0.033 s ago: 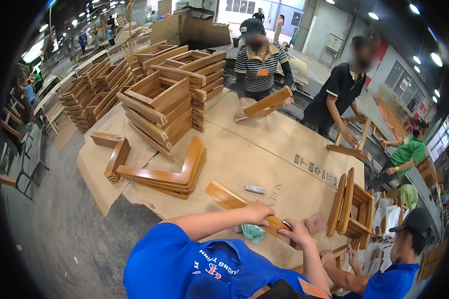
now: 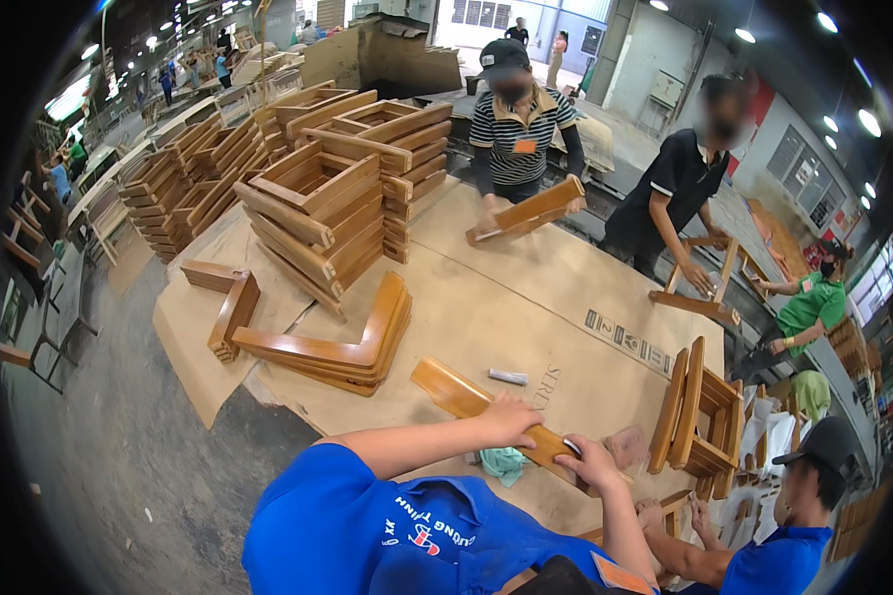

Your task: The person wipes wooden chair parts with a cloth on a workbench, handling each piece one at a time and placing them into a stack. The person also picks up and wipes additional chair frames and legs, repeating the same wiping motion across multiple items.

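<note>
L hand (image 2: 509,422) fingers clamped on wood pc (image 2: 451,389); R hand (image 2: 593,464) fingers ditto; teal cloth (image 2: 504,465) beside pc

frame stack (image 2: 359,230) left of wooden piece (image 2: 453,389), cloth (image 2: 504,464) on cardboard (image 2: 471,283)

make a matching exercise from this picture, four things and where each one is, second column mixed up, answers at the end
1. long glossy brown wooden board
2. short grey cylinder
3. crumpled teal cloth
4. stacked L-shaped brown wooden pieces

A. at the board's near side
B. before the tall stack of brown wooden frames
C. under the left hand and right hand
D. beyond the board, on brown cardboard

Pairs: 1-C; 2-D; 3-A; 4-B
</note>
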A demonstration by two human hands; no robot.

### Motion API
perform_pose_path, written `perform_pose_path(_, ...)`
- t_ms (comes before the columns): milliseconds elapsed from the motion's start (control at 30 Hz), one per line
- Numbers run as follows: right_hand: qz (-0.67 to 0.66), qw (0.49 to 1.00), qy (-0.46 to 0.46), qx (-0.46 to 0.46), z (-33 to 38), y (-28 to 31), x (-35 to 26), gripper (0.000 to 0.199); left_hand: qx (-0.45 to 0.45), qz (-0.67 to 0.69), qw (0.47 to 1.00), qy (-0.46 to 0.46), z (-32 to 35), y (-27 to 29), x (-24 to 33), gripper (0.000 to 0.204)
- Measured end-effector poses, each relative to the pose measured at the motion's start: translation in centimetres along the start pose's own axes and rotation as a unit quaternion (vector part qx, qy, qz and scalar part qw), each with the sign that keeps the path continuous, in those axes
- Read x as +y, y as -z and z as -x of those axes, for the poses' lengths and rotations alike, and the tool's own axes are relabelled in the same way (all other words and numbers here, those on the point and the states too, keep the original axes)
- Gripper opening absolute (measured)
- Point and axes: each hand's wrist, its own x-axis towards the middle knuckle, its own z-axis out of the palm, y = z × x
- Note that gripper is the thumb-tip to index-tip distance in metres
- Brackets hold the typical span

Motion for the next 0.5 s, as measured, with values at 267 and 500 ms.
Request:
perform_pose_path(267,0.131,0.987,0.000,0.093,-1.2,-0.3,0.7,0.036,0.143,-0.245,0.950,-0.134,2.1,-0.6,-3.3,0.105)
perform_pose_path(500,0.245,0.957,0.081,0.134,-9.0,-3.5,-2.5,0.044,0.207,-0.183,0.958,-0.081,-2.1,0.2,-4.4,0.109)
